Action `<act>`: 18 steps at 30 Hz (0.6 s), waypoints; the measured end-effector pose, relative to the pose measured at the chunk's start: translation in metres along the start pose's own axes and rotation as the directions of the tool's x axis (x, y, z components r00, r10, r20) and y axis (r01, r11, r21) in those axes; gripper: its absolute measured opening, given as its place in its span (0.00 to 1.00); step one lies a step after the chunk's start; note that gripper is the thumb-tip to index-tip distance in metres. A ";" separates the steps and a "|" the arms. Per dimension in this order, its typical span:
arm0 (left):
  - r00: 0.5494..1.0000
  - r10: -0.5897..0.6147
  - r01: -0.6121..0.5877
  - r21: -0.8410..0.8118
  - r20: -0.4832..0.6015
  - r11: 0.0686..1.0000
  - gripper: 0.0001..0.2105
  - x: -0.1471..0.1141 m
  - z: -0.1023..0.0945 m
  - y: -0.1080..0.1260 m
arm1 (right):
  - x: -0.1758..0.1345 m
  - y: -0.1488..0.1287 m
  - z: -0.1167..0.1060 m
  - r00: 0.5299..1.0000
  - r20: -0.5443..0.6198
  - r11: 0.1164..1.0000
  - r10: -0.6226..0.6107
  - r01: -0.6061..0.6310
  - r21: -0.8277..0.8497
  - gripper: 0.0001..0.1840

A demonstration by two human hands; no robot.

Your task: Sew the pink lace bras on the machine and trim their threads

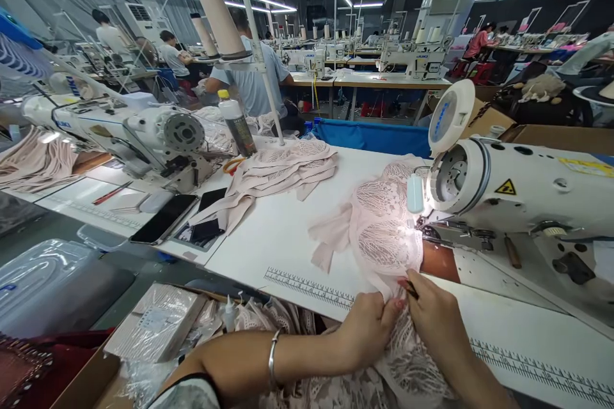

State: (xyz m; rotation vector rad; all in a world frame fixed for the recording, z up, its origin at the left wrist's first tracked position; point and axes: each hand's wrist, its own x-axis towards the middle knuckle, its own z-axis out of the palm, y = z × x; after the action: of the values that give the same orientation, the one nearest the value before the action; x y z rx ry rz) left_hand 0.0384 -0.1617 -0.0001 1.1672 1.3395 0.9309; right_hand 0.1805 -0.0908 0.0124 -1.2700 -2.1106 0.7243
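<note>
A pale pink lace bra (386, 239) lies on the white sewing table, its far cup edge under the lit needle area of the sewing machine (518, 185). At the table's front edge, my left hand (367, 329) is closed, pinching the bra's near band between thumb and fingers. Beside it, almost touching, my right hand (436, 313) is closed around a small dark tool (410, 287) whose kind I cannot make out. The right fingertips also meet the pink fabric. More lace (412, 358) hangs below the hands over the edge.
A pile of pink bra pieces (288, 169) lies left of centre, near a spray can (236, 124) and orange-handled scissors (233, 166). A phone (165, 218) rests at the table's left edge. A second sewing machine (119, 134) stands beyond. Below sits an open carton (91, 370).
</note>
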 end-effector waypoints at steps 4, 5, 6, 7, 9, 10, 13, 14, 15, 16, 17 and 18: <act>0.992 -0.086 0.115 -0.383 0.093 0.917 0.28 0.000 -0.001 0.005 | 0.002 -0.006 0.005 0.992 -0.087 0.987 0.090 -0.077 0.139 0.16; 0.975 -0.134 0.205 -0.493 0.176 0.846 0.29 0.003 -0.004 0.009 | 0.004 -0.006 0.004 0.988 -0.031 0.963 0.154 -0.143 0.229 0.18; 0.952 -0.183 0.296 -0.584 0.246 0.756 0.30 0.007 -0.009 0.013 | 0.005 -0.006 0.001 0.978 0.056 0.926 0.200 -0.207 0.317 0.19; 0.934 -0.231 0.356 -0.648 0.274 0.673 0.31 0.011 -0.014 0.017 | 0.007 -0.005 -0.002 0.964 0.155 0.887 0.215 -0.259 0.383 0.21; 0.936 -0.305 0.340 -0.680 0.176 0.650 0.31 0.022 -0.025 0.024 | 0.007 -0.004 -0.006 0.931 0.314 0.867 0.187 -0.307 0.393 0.22; 0.947 -0.315 0.281 -0.655 0.070 0.701 0.30 0.028 -0.029 0.028 | 0.006 -0.004 -0.007 0.923 0.348 0.900 0.164 -0.285 0.329 0.21; 0.960 -0.222 0.121 -0.459 -0.171 0.880 0.26 0.039 -0.038 0.033 | -0.003 -0.008 -0.003 0.942 0.314 0.992 0.115 -0.095 -0.079 0.15; 0.962 -0.183 0.090 -0.398 -0.201 0.913 0.25 0.041 -0.039 0.033 | -0.007 -0.010 0.000 0.951 0.292 0.971 0.106 -0.036 -0.234 0.11; 0.965 -0.149 0.064 -0.356 -0.216 0.932 0.24 0.042 -0.041 0.033 | -0.010 -0.012 0.002 0.955 0.279 0.933 0.099 0.009 -0.361 0.08; 0.968 -0.120 0.043 -0.327 -0.219 0.944 0.24 0.043 -0.044 0.033 | -0.012 -0.015 0.004 0.955 0.280 0.893 0.097 0.041 -0.448 0.07; 0.973 -0.092 0.025 -0.295 -0.214 0.955 0.24 0.044 -0.047 0.032 | -0.014 -0.016 0.006 0.952 0.290 0.868 0.102 0.057 -0.493 0.06; 0.977 -0.070 0.014 -0.271 -0.200 0.962 0.24 0.045 -0.050 0.032 | -0.014 -0.017 0.006 0.948 0.298 0.866 0.110 0.056 -0.498 0.07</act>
State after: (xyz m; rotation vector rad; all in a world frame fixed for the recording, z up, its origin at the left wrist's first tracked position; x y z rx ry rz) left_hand -0.0045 -0.1071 0.0269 0.8478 1.3478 1.1889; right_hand 0.1718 -0.1108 0.0175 -1.5319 -2.6723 0.4150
